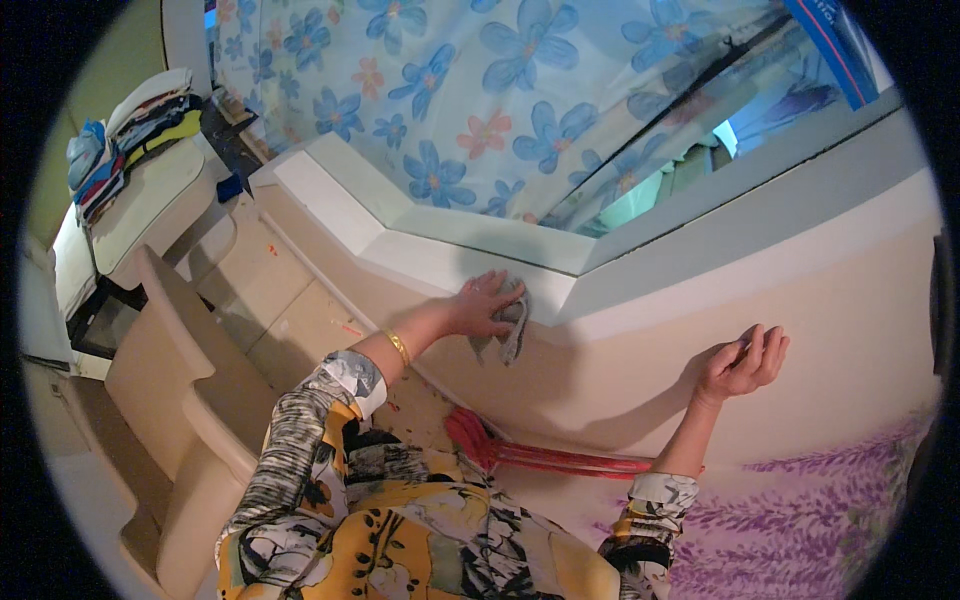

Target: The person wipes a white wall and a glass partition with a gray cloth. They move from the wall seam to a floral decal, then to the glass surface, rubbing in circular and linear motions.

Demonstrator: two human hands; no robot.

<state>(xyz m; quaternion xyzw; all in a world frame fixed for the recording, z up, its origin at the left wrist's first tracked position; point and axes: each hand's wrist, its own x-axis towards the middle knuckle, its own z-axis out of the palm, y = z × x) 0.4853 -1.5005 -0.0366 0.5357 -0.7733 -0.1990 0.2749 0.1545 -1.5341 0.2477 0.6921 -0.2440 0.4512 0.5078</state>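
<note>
A grey cloth point(513, 330) lies bunched under my left hand point(485, 303), partly hanging over the edge of the white window ledge point(440, 265). The fingers hold it against the ledge, and a gold bracelet circles that wrist. My right hand point(745, 362) is lifted off to the right, in front of the pale wall point(830, 290). Its fingers are loosely curled in. A dark spot shows between thumb and fingers, but I cannot make out whether it is an object or shadow.
Behind the window frame hangs a flowered curtain point(440, 100). Below my hands, a red long-handled item point(560, 459) leans near the floor. At left stand beige chairs point(165, 345) and a white-topped table point(150, 210) with folded clothes point(150, 120). Purple flowers decorate the lower right wall.
</note>
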